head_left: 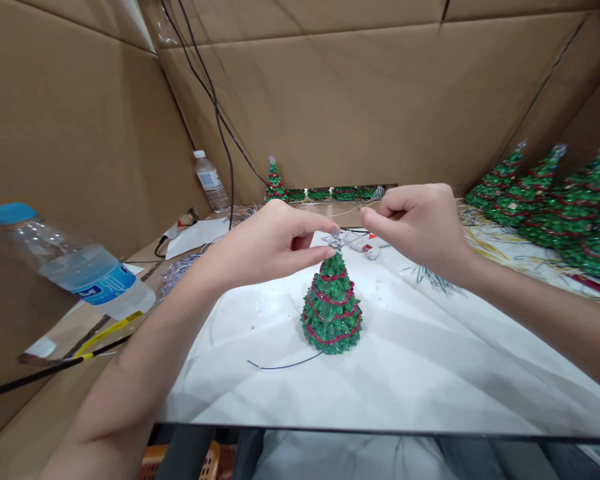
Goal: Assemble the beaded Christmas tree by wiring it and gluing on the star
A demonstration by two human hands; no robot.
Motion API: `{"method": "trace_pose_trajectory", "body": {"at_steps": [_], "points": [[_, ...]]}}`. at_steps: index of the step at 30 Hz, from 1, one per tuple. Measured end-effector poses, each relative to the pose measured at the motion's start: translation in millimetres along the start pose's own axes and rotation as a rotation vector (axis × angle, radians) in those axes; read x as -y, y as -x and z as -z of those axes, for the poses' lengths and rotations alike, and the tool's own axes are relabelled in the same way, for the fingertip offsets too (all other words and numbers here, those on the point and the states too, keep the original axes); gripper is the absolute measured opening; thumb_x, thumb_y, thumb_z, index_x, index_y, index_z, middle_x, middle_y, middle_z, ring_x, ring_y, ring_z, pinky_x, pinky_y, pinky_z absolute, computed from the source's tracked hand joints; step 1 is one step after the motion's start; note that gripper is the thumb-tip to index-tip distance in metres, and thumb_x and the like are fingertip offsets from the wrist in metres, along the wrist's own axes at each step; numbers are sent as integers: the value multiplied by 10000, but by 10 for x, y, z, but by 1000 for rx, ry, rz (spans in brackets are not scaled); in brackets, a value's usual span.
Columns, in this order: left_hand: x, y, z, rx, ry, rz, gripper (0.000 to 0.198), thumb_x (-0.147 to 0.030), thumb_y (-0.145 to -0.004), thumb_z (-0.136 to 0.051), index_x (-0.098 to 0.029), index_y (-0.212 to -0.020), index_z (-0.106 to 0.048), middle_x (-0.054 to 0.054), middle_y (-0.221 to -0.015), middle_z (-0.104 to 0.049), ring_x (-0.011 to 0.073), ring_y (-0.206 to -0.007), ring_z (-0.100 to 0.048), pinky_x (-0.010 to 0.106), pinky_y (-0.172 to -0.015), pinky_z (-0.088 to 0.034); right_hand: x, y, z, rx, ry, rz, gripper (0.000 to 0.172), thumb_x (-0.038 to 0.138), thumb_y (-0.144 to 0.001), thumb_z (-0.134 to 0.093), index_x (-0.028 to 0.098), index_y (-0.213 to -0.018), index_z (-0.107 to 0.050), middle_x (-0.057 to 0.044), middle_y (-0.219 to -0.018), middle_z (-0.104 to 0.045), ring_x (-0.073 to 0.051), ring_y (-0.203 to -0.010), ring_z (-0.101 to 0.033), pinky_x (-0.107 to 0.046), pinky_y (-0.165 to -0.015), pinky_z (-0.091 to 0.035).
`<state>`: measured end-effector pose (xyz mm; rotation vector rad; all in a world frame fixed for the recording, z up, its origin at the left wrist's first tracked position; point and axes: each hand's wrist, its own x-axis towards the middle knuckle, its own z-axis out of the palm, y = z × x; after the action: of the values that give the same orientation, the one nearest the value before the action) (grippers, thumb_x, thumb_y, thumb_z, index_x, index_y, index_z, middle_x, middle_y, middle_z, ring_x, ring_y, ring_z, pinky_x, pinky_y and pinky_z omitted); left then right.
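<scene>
A small green Christmas tree figurine (332,310) with red garland stands upright on the white sheet. At its tip sits a clear, silvery star topper (335,238). My left hand (280,240) reaches in from the left, thumb and forefinger pinched on the star. To the right of the tip, my right hand (417,223) is closed, its thumb pressed to the curled fingers. A thin wire (354,239) appears to run from the star to these fingertips; its end is hidden. A dark blue wire (285,366) trails left from the tree's base.
More decorated trees (540,193) stand at the right among loose wires. One small tree (274,181) is at the back. A hot glue gun (365,245) lies behind the worked tree. A large water bottle (90,267) and a smaller bottle (211,181) are at left. Cardboard walls (330,100) enclose the table.
</scene>
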<state>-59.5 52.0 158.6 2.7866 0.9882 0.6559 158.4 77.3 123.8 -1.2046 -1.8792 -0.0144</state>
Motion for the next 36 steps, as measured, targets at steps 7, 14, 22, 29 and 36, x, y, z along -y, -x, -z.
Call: {"method": "trace_pose_trajectory", "body": {"at_steps": [7,14,22,29,36], "points": [[-8,-3,3,69,-27,1,215,-269,-900,-525,-182,-750,-652,-55,-515,-415,98,-452,-351,259,-480,-240,-70,-10,-46,226,-39,-173,444,316,-750,-554,203,-411,-292,45,-448,-208,-67,-468,-193,-274,-486,-182],[-52,-21,28,128,16,14,283,-245,-927,-479,-183,-652,-497,-65,-519,-312,90,-447,-315,255,-484,-230,-89,-38,-47,421,-66,-296,434,436,-780,-585,177,-445,-488,45,-409,-303,-58,-412,-241,-268,-464,-181],[-69,-19,35,153,-20,38,260,-257,-938,-452,-183,-724,-579,-50,-516,-420,106,-449,-369,269,-488,-232,-261,-45,95,684,-364,-112,152,327,-775,-628,200,-848,-585,56,-590,-462,-79,-521,-382,-224,-487,-280],[-61,-10,16,126,-88,3,243,-263,-910,-538,-179,-682,-531,-66,-502,-375,93,-437,-343,253,-470,-236,-348,-42,362,732,-320,147,276,457,-851,-633,194,-877,-556,24,-700,-531,-84,-587,-438,-219,-499,-323],[-108,9,0,116,-222,36,214,-242,-940,-497,-178,-742,-545,-37,-557,-462,114,-488,-417,254,-496,-247,-205,-65,477,625,-186,229,295,471,-867,-603,181,-812,-595,10,-639,-548,-83,-538,-445,-241,-484,-326]]}}
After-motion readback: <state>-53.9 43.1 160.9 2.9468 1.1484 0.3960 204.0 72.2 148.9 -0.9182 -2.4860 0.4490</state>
